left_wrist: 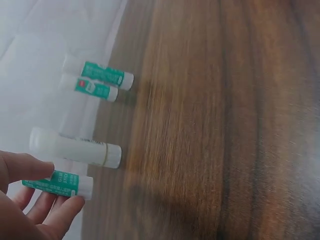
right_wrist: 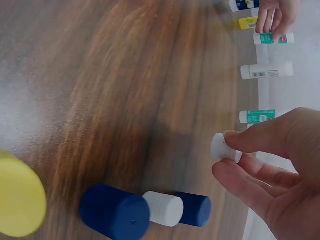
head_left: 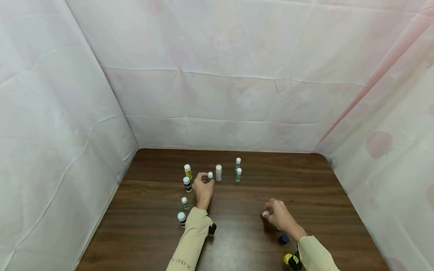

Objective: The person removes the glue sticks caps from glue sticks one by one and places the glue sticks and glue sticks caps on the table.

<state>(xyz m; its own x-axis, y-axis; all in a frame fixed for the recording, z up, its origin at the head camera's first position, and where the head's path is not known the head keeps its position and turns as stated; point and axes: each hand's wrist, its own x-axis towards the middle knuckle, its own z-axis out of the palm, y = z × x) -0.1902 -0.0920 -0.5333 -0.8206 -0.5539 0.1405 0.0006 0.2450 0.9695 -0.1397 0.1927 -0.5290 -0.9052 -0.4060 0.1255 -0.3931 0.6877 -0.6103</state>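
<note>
Toward the back of the table, my left hand [head_left: 203, 191] pinches a green-labelled glue stick [left_wrist: 64, 183] between thumb and fingers, upright with its white end on top. Just right of it stands a larger white glue stick [head_left: 218, 173]. My right hand [head_left: 279, 216], nearer the front right, holds a small white cap [right_wrist: 225, 148] between thumb and fingertips. Close to that hand, a blue cap [right_wrist: 115, 212], a white cap [right_wrist: 164, 208] and a second blue cap [right_wrist: 194, 209] stand in a row. A yellow cap [right_wrist: 20, 195] is nearest the right wrist camera.
Two green glue sticks [head_left: 239, 174] stand at the back. Left of my left arm, a yellow one [head_left: 188, 171], a dark-labelled one [head_left: 187, 184], a green one [head_left: 185, 203] and another dark-labelled one [head_left: 182, 218] form a column. White cloth [head_left: 217, 94] encloses the brown table [head_left: 244, 233].
</note>
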